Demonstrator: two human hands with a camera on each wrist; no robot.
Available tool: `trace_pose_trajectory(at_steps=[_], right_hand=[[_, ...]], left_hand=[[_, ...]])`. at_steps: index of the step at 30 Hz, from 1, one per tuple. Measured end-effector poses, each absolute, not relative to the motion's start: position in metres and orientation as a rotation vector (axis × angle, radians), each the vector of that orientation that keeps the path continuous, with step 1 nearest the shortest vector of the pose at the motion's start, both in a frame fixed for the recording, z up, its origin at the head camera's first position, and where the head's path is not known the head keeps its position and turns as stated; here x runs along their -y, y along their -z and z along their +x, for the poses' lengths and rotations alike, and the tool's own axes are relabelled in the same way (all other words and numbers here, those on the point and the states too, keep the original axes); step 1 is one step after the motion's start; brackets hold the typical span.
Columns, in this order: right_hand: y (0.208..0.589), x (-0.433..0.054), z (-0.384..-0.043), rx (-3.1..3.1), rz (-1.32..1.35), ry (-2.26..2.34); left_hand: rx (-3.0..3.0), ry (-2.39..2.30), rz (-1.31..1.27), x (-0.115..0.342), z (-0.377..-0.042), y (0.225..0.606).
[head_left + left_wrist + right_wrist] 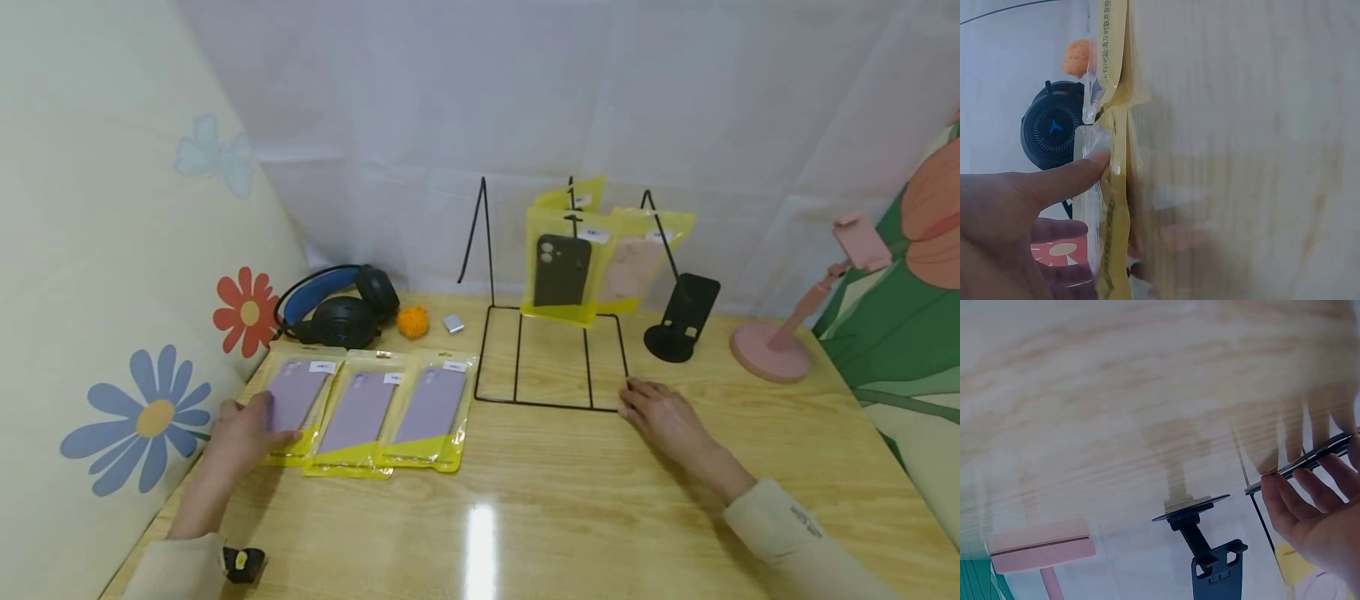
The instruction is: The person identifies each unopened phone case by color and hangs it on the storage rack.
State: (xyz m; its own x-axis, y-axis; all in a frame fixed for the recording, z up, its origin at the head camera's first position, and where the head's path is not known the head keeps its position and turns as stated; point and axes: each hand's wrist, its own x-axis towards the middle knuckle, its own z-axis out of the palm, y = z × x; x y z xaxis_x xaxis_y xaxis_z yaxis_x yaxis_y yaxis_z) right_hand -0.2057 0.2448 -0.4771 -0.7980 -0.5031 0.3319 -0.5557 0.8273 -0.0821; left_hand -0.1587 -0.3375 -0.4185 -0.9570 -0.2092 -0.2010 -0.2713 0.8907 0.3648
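Three flat clear-and-yellow pouches with lilac phone cases lie side by side on the table: a left one [298, 392], a middle one [357, 412] and a right one [435, 404]. My left hand [243, 433] holds the left pouch at its near left part; in the left wrist view the thumb [1075, 178] reaches its yellow bottom edge. A black wire rack [551, 406] stands to the right, and my right hand [667, 421] grips its front right corner, fingertips on the wire. From the rack hang pouches with a black phone case [562, 271] and a pink phone case [628, 271], another behind.
Black headphones [345, 312], an orange ball [413, 321] and a small silver-grey block [453, 323] sit behind the pouches. Right of the rack stand a black phone stand [686, 317] and a pink phone stand [780, 346]. A small black object [243, 564] lies by the left sleeve.
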Motion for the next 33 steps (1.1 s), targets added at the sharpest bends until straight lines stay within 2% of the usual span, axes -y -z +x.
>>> trace_pose_trajectory(at_steps=[4, 12, 16, 28, 33], right_hand=[[0.478, -0.244, -0.205, 2.704, 0.801, -0.272], [0.479, -0.243, -0.204, 2.701, 0.796, -0.301], [0.479, -0.243, -0.204, 2.703, 0.794, -0.305], [0.478, -0.244, -0.205, 2.686, 0.789, -0.288], [0.478, -0.244, -0.205, 2.714, 0.777, -0.29]], left_hand=[[-2.952, -0.614, -0.32, 0.343, -0.16, 0.419], [-3.246, -0.713, -0.057, 0.358, -0.156, 0.421], [-3.319, -0.801, -0.028, 0.36, -0.153, 0.418], [-3.193, -1.26, -0.4, 0.351, -0.146, 0.382], [-3.167, -1.275, -0.448, 0.344, -0.144, 0.374]])
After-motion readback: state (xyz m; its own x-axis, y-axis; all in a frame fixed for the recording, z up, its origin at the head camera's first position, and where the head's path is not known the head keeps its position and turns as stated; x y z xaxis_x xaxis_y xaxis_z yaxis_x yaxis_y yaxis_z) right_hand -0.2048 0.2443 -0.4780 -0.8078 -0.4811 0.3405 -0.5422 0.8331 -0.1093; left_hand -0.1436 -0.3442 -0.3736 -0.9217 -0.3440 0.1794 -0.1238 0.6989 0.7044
